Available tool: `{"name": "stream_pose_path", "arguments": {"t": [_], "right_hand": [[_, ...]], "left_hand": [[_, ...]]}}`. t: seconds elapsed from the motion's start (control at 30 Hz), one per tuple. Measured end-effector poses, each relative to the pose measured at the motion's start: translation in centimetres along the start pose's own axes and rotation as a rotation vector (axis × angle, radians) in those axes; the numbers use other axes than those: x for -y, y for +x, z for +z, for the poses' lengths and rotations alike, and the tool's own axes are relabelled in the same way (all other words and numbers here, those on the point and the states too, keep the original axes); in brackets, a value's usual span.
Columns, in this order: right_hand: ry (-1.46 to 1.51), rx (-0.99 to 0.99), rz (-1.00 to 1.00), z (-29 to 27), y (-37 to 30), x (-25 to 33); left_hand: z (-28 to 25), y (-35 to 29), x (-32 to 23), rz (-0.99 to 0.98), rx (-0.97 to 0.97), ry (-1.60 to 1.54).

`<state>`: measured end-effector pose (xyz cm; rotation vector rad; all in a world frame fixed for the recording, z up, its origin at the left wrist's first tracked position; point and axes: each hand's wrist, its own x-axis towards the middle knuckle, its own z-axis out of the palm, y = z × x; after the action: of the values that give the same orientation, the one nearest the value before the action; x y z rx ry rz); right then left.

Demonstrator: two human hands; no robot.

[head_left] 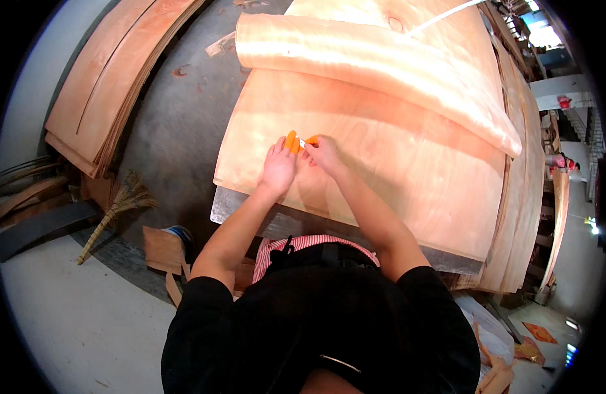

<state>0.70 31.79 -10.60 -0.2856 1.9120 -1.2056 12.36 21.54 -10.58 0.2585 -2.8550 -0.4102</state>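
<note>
At the far left, a stack of thin wood veneer sheets (112, 79) lies near a pale wall, with a straw broom (112, 211) resting below it. Toward the middle, the person's left hand (279, 171) reaches over a broad, light tan veneer sheet (441, 184) spread out in front of the body. Its fingers point forward, with orange covers (291, 142) on fingertips; whether it grips anything cannot be told. Just beside those fingertips is a small white piece (301, 143), above the near left part of the sheet, too small to identify. From its right, the right hand (324, 155) pinches this piece between bent fingers, with more orange at their tips. The step in hand seems to be close fingertip work on the white piece, with both hands nearly meeting. The next move appears to call for a light, steady pinch and for the left fingers staying still beside it. Beyond the hands, a loosely rolled veneer sheet (375, 71) stretches across to the right. At the right edge, more stacked veneer (524, 190) stands out past the broad sheet.
</note>
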Motion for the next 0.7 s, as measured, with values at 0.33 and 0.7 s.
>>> {"name": "stream_pose_path", "arguments": {"t": [0.33, 0.7], "right_hand": [[-1.106, -0.258, -0.436, -3.0, 0.7, 1.8], [-0.047, 0.372, 0.046, -4.9, -6.8, -3.5]], "left_hand": [[0.0, 1.6, -1.0, 0.058, 0.126, 0.250], [-3.1, -4.6, 4.6, -0.162, 0.000, -0.141]]}}
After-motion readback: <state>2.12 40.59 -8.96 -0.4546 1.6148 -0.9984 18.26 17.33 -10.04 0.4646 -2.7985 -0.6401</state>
